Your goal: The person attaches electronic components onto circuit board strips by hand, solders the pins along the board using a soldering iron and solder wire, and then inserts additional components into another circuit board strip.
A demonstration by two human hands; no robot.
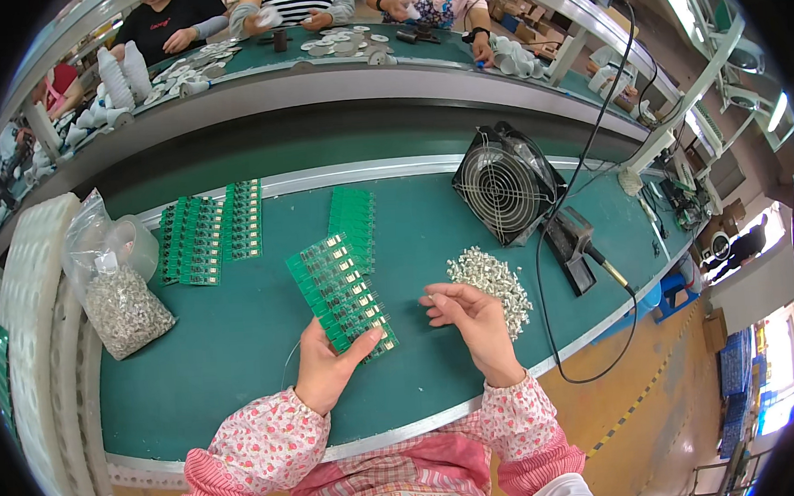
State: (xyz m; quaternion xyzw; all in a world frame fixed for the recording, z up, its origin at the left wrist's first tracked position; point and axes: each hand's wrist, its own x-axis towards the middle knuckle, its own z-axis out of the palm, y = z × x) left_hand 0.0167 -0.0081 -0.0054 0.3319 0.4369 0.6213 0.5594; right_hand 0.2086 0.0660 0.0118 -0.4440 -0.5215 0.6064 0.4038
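Note:
My left hand point(327, 364) grips the lower end of a green circuit board panel point(327, 279), its thumb on the face near the right corner. The panel is tilted above the table, with a row of small pale parts along its right side. Right of it, my right hand point(477, 326) is closed with thumb and fingers drawn together; anything between the fingertips is too small to make out. Just behind that hand lies a heap of small white components point(488, 275). Flat on the table beyond the held panel are more green panels point(352, 214).
Populated panels point(190, 243) lie at the far left, near a clear bag of small parts point(129, 311) and white trays point(34, 267). A fan point(499, 181), a soldering iron stand point(569, 250) and a looping black cable point(549, 330) occupy the right. People work across the far bench point(316, 77).

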